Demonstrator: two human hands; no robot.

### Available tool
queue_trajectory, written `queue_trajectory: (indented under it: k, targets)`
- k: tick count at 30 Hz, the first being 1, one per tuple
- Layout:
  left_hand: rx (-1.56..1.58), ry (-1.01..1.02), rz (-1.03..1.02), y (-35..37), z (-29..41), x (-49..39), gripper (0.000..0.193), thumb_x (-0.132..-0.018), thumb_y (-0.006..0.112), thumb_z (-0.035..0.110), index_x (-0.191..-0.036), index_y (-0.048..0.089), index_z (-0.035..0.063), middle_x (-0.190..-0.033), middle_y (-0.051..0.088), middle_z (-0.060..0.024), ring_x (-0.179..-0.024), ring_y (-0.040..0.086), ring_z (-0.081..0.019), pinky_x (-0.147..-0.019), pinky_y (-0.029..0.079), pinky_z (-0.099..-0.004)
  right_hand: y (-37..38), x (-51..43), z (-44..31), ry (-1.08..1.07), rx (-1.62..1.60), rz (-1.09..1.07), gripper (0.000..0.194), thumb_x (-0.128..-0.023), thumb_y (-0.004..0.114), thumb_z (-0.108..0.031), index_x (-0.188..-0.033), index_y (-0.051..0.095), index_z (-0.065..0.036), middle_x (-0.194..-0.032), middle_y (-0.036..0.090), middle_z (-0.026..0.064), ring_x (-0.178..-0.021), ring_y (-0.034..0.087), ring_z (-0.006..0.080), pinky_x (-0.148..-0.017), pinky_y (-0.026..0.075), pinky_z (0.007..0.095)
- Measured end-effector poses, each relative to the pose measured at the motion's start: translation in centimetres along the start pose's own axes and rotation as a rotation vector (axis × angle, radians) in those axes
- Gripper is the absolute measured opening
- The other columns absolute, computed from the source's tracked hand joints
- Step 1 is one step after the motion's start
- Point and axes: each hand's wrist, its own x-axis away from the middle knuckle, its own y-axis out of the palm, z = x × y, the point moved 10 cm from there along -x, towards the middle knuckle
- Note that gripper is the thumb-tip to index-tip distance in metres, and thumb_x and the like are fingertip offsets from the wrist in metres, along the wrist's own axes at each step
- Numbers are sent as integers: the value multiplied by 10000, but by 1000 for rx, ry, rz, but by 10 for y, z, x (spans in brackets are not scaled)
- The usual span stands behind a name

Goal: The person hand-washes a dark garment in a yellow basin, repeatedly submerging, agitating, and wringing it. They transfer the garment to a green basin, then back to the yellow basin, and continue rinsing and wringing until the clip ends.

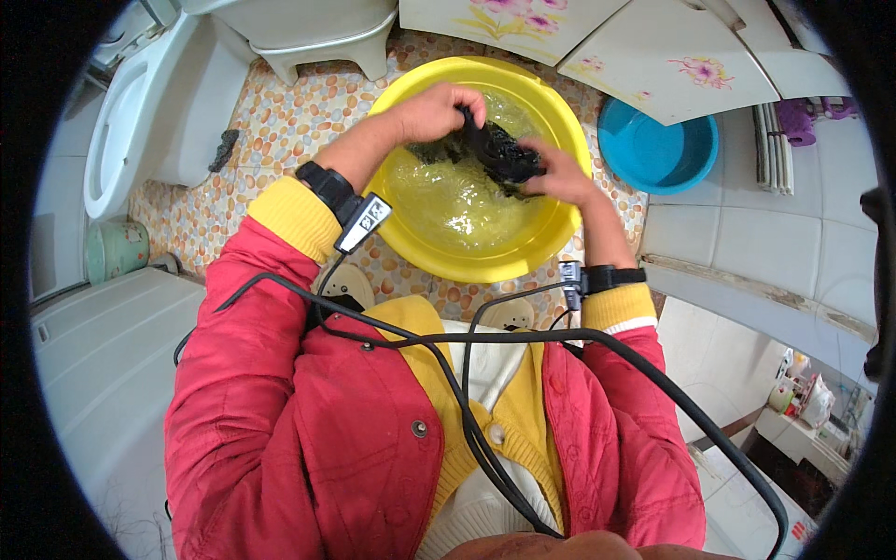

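Before me on the floor stands a yellow plastic basin (483, 271) with water (448, 203) in it. Both my hands are over the basin, gripping a wet black cloth (500, 154). My left hand (444, 112) pinches the cloth's upper end between thumb and fingers. On the other side, my right hand (560, 171) holds its lower right end, close to the water. Part of the cloth hangs into the water at the left. What kind of garment it is, I cannot tell.
A blue basin (658, 150) sits right of the yellow one, below flowered cabinet doors (665, 70). A white toilet (133, 133) and a white plastic stool (322, 49) stand at the left. Black cables (448, 337) run from my wrist straps across my chest.
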Motion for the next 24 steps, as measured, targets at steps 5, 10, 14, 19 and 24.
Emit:
queue_trajectory:
  k: [5, 10, 14, 19, 24]
  targets:
    - [-237, -137, -139, 60, -105, 20, 303, -656, 527, -112, -882, 646, 51, -867, 662, -79, -873, 622, -226, -800, 481, -337, 88, -13, 52, 108, 558, -215, 398, -720, 777, -300, -1022, 672, -63, -1199, 612, 162, -1016, 626, 360, -860, 523, 414]
    - [-518, -423, -403, 111, -174, 44, 385, -716, 709, 33, -1087, 621, 82, -1079, 649, -135, -1032, 607, -327, -870, 486, -405, 125, -21, 57, 142, 598, -229, 672, -733, 775, -314, -1335, 516, -169, -1310, 525, 198, -1121, 591, 363, -930, 501, 424]
    - [-692, -508, -618, 140, -193, 61, 520, -831, 681, 96, -1326, 532, 153, -1318, 543, -128, -1193, 529, -337, -978, 460, -456, 172, -14, 74, 270, 461, -433, 863, -807, 725, -383, -1525, 261, -263, -1547, 255, 249, -1321, 461, 367, -1036, 445, 430]
    - [-976, -603, -772, 151, -210, 85, 476, -794, 692, 104, -1261, 609, 149, -1325, 564, -111, -1146, 569, -302, -943, 496, -435, 186, -16, 91, 231, 560, -411, 643, -825, 679, -355, -1417, 452, -244, -1410, 450, 227, -1231, 538, 352, -1009, 455, 423]
    - [-534, -411, -362, 131, -186, 56, 153, -775, 659, 77, -913, 718, 101, -894, 699, -103, -879, 662, -305, -779, 525, -411, 164, -30, 82, 111, 420, -219, 292, -849, 650, -233, -1135, 694, -193, -1094, 685, 119, -1059, 630, 329, -910, 502, 423]
